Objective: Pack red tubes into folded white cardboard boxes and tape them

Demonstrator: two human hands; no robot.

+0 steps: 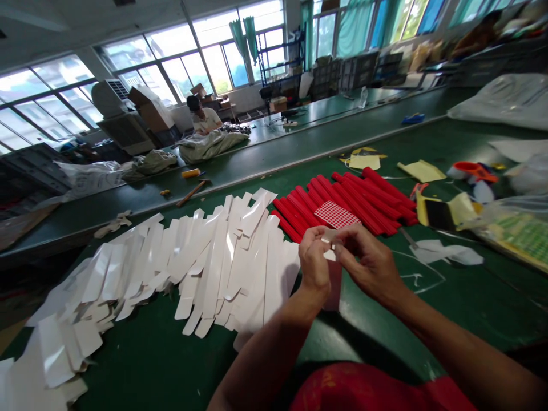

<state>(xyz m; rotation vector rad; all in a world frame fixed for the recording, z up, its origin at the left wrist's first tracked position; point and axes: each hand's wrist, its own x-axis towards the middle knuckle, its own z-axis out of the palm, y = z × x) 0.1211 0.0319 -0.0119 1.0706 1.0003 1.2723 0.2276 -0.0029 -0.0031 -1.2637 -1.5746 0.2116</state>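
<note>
My left hand (315, 264) and my right hand (371, 261) meet at the open end of a narrow carton (332, 288). Its outside looks dull reddish and its end flaps are pale. Fingers of both hands pinch the flaps, the left from one side and the right from the other. Left of the hands spreads a long overlapping pile of flat white carton blanks (214, 265). Just beyond the hands lie several long red cartons (359, 194) side by side. On them rests a sheet of red-and-white dots (337, 214).
At the right are yellow paper pieces (422, 170), an orange tape dispenser (473, 170), crumpled white paper (447, 251) and plastic bags (505, 100). A hammer (192, 192) and a yellow-handled tool (191, 173) lie across the bench. A co-worker (204, 117) sits near the windows.
</note>
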